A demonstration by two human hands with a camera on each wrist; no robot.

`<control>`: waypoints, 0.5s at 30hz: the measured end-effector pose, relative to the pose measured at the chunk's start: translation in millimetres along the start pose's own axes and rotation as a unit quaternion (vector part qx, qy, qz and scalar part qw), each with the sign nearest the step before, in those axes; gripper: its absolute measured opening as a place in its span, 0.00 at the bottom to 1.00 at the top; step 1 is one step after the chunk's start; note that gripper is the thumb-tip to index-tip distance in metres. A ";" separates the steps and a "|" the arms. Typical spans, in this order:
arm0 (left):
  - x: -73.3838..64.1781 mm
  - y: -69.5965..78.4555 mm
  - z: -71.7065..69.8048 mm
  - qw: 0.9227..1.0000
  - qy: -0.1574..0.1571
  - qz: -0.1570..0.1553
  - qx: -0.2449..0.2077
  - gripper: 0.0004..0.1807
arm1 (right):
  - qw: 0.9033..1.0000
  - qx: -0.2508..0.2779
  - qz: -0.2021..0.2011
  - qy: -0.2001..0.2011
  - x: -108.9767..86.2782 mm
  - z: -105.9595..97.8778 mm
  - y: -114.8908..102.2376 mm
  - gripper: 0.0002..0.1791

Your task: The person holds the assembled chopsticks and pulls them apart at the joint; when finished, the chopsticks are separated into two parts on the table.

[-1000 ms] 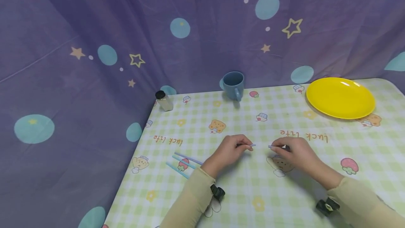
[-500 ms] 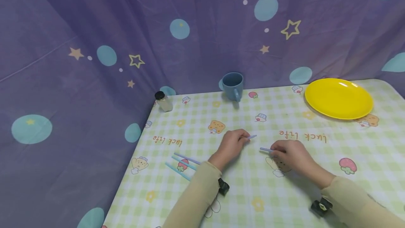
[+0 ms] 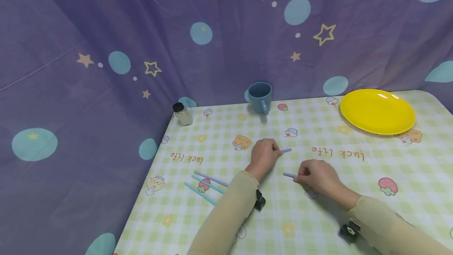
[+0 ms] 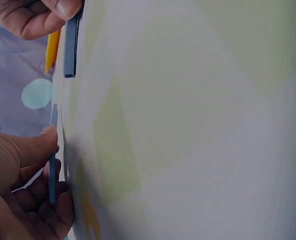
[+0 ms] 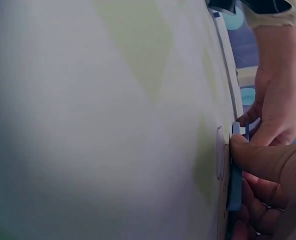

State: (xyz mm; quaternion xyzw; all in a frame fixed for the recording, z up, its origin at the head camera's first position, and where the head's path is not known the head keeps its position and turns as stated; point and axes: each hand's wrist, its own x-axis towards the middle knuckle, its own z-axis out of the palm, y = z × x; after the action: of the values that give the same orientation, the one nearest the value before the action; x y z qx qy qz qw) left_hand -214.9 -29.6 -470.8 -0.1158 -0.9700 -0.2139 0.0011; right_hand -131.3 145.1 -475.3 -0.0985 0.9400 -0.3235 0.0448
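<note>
My left hand (image 3: 264, 156) pinches a thin purple stick (image 3: 287, 150) between thumb and fingers, its free end pointing right. In the left wrist view this stick (image 4: 53, 155) has a narrower peg at its tip. Lower and to the right, my right hand (image 3: 320, 178) pinches a second purple stick (image 3: 289, 175), which points left. That one (image 4: 70, 55) shows a square end with a hole in the left wrist view. The two sticks are apart, both held low over the tablecloth. Beside the left forearm lie a purple stick (image 3: 211, 178) and two light blue sticks (image 3: 200, 194), partly hidden by the sleeve.
A blue mug (image 3: 260, 98) stands at the table's back edge, and a black-capped jar (image 3: 183, 114) at the back left corner. Toward the back right sits a yellow plate (image 3: 378, 112). A purple curtain (image 3: 226, 50) hangs behind the checked tablecloth (image 3: 283, 207).
My left hand has moved away from me, up in the view, with its stick. My right hand has come left and nearer, and more of both sticks now shows.
</note>
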 end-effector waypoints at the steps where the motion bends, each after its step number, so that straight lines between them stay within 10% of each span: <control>1: 1.1 0.1 0.8 1.000 -0.001 -0.003 -0.001 0.10 | 1.000 -0.002 0.000 -0.001 0.5 1.0 0.1 0.15; 15: 12.5 1.1 8.5 1.000 0.004 -0.003 0.022 0.16 | 0.999 -0.025 -0.025 -0.022 2.7 3.0 1.9 0.19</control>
State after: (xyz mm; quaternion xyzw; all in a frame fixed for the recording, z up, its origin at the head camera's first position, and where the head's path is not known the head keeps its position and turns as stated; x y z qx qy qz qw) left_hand -226.4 -22.3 -477.4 -0.1123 -0.9748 -0.1927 0.0070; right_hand -133.8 144.2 -478.9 -0.1298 0.9438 -0.2991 0.0549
